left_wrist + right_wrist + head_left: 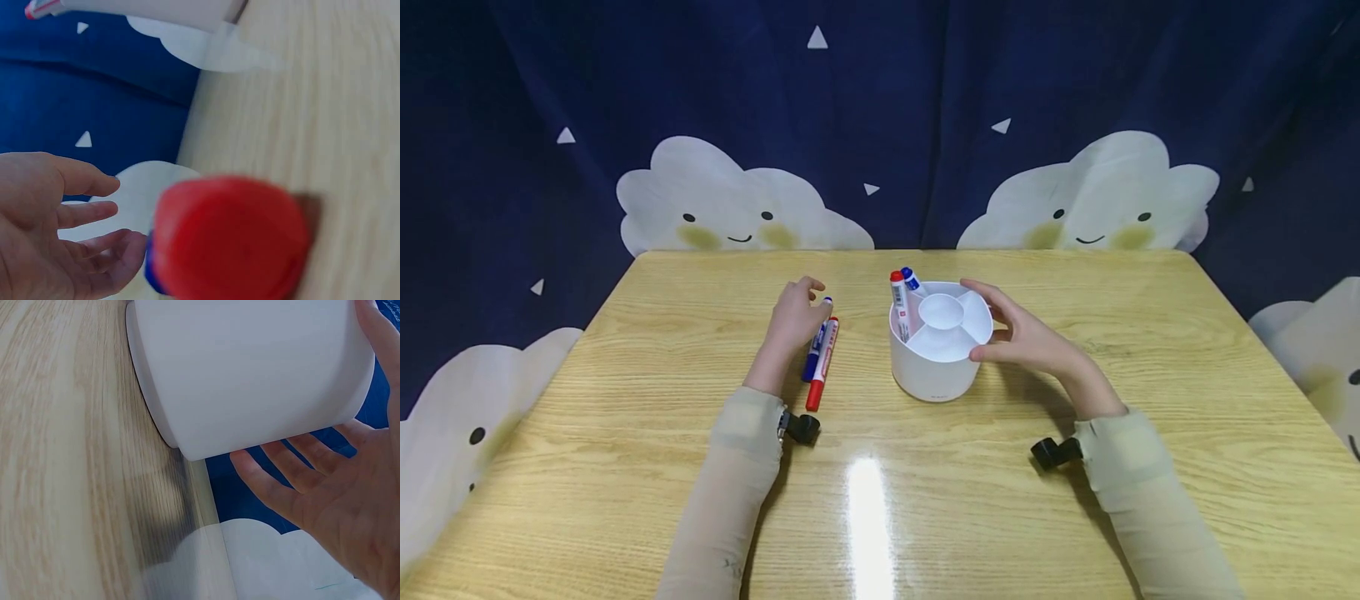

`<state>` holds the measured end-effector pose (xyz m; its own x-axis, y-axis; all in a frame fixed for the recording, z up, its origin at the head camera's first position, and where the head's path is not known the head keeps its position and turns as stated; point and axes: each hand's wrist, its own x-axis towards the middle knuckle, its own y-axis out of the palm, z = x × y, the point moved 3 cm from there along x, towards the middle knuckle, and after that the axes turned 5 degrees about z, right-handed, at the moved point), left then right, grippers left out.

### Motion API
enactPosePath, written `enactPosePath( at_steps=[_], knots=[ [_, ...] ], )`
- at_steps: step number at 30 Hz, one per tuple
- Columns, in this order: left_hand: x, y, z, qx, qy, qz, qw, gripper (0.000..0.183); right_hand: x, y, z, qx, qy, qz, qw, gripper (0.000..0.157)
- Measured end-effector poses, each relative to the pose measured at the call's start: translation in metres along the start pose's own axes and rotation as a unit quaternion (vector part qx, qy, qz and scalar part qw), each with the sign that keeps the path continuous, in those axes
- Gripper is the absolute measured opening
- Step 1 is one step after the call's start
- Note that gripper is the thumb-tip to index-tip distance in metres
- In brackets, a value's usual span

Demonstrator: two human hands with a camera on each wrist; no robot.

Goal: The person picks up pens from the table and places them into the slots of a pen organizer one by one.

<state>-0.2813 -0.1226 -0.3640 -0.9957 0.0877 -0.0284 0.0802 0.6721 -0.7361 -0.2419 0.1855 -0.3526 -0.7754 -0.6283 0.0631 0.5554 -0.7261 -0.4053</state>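
A white round pen holder [934, 375] with several compartments stands on the table. Upright inside it are a red-capped marker [899, 304] and a blue-capped marker [913, 281]. My right hand [1028, 335] grips its right side, thumb near the front rim and fingers round the back; the white wall [250, 375] fills much of the right wrist view. Left of the holder, a red marker [823, 363] and a blue marker [815, 350] lie side by side. Over their far ends is my left hand [796, 315], fingers loosely bent and holding nothing. The red marker's end [231, 240] looms large in the left wrist view.
The wooden table [625, 433] reaches back to a dark blue curtain [895, 100] printed with white clouds and triangles. A black wrist camera [803, 428] sits on the left sleeve, another camera [1049, 454] on the right.
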Motion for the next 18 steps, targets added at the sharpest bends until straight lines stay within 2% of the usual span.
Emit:
enactPosePath(
  at_steps=[3, 8, 13, 18],
  knots=[
    [0.005, 0.002, 0.004, 0.018, -0.019, 0.018, 0.9995, 0.042, 0.000, 0.000, 0.001, 0.004, -0.001, 0.002, 1.000, 0.088],
    [0.017, 0.005, 0.006, 0.059, -0.028, 0.041, 0.9970, 0.044, 0.000, 0.000, 0.002, 0.007, -0.001, 0.002, 1.000, 0.088],
    [0.022, 0.006, 0.006, 0.078, -0.034, 0.069, 0.9940, 0.042, 0.000, 0.000, 0.001, 0.006, -0.003, 0.003, 1.000, 0.088],
    [0.022, 0.008, 0.006, 0.076, -0.035, 0.066, 0.9943, 0.039, -0.001, 0.000, 0.002, 0.006, -0.006, 0.007, 1.000, 0.088]
  ],
)
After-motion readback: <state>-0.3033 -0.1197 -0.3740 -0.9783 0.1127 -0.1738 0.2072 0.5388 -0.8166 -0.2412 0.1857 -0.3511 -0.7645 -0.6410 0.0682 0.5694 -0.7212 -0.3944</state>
